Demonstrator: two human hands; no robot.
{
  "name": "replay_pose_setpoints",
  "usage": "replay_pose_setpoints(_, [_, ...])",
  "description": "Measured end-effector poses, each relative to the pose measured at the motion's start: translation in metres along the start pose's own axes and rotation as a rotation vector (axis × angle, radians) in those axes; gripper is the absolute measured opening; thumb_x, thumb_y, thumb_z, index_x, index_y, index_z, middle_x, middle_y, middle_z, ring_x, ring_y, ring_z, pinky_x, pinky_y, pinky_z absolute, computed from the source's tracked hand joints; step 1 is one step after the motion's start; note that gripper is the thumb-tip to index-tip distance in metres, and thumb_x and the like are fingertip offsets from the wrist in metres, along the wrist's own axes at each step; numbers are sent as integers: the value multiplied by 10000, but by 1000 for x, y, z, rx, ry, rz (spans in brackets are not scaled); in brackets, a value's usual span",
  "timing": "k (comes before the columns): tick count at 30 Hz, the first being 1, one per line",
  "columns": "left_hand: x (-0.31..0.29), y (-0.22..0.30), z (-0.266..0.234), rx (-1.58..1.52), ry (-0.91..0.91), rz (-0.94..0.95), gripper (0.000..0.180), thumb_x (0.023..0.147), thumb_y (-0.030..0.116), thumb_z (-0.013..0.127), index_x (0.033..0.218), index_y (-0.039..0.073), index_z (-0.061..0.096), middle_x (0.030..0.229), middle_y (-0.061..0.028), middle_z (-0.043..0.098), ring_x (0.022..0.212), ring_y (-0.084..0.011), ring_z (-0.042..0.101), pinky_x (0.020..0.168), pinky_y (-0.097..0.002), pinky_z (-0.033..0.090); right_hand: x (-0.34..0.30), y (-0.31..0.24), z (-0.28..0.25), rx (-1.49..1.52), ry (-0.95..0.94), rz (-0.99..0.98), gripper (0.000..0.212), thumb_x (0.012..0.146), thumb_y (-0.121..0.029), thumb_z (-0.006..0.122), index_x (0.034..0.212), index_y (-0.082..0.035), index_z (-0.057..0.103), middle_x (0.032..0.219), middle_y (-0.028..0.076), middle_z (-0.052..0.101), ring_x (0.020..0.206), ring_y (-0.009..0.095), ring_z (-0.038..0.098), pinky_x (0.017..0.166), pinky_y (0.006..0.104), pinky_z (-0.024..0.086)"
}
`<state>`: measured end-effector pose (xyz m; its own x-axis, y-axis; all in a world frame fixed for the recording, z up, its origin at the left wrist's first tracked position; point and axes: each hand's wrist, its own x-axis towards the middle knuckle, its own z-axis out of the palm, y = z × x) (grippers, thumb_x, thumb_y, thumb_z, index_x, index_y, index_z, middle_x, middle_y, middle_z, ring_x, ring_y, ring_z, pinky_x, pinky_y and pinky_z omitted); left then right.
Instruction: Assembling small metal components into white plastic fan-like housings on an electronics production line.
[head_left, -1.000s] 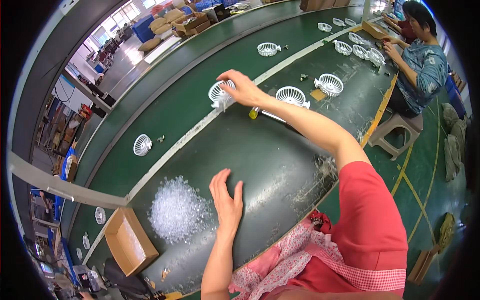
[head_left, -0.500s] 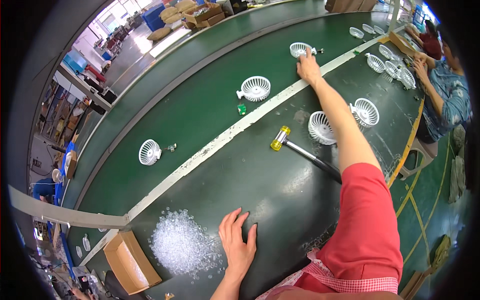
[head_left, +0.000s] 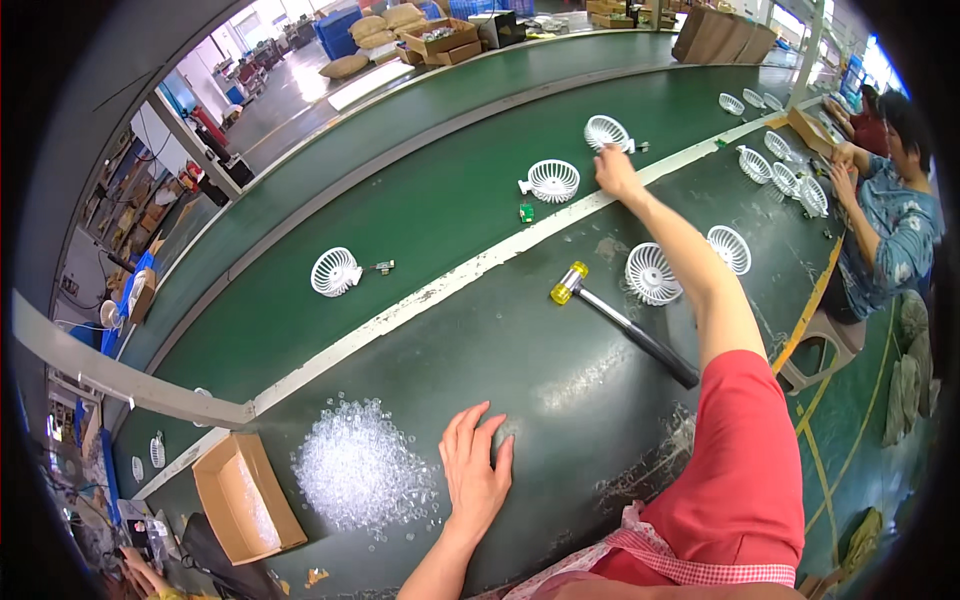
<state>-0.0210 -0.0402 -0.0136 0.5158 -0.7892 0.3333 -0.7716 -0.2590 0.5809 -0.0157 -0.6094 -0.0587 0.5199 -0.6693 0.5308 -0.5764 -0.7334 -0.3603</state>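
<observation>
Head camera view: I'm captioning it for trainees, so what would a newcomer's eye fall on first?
First, the heap of clear bits on the dark worktop, left of the left hand. Then the yellow-headed mallet at mid-worktop, and the right hand at a white slatted round part on the green surface beyond the pale strip.

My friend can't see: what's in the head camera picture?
A person's right hand is at a white slatted bowl on a green belt. Their open left hand is beside a heap of clear bits; a mallet lies nearby.
</observation>
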Motion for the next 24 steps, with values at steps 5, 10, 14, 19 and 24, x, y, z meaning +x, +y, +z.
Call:
replay_pose_setpoints(5, [-7, -3, -3, 9, 44, -30, 597, 827, 56, 731, 1369, 36, 482, 1440, -181, 465, 1310, -371, 455, 1065, -462, 364, -86, -149, -55, 383, -53, -230, 234, 971, -106, 514, 1120, 56, 593, 1202, 260, 570, 1091, 452, 573, 930, 488, 482])
replay_pose_setpoints(10, [-7, 3, -3, -47, 125, 14, 815, 804, 24, 751, 1496, 23, 321, 1569, -241, 281, 1394, -423, 368, 1131, -485, 316, -210, -249, -132, 476, -530, -530, 285, 932, -99, 588, 1173, 51, 563, 1155, 257, 581, 1082, 436, 582, 957, 476, 476])
replay_pose_setpoints(14, [-7, -5, 6, 20, 203, 122, 876, 796, 71, 770, 1523, 27, 283, 1565, -189, 321, 1449, -398, 298, 1162, -543, 243, -253, -287, -175, 594, -1059, -592, 294, 967, -166, 581, 1175, 35, 636, 1229, 225, 607, 1169, 375, 585, 1006, 429, 463])
replay_pose_setpoints(19, [-6, -19, 13, 118, 240, 145, 685, 809, 143, 768, 1394, 7, 440, 1388, -142, 517, 1379, -374, 376, 1152, -641, 180, -201, -307, -145, 577, -775, -527, 237, 915, -206, 591, 925, -24, 743, 848, 181, 720, 806, 322, 717, 727, 418, 554])
replay_pose_setpoints(24, [-11, -25, 11, 188, 254, 188, 318, 808, 154, 760, 1107, 89, 673, 1304, -98, 577, 1286, -337, 464, 1152, -663, 177, -146, -349, -38, 570, -586, -496, 445, 904, -125, 643, 1328, -27, 548, 1282, 183, 610, 962, 271, 683, 880, 390, 538])
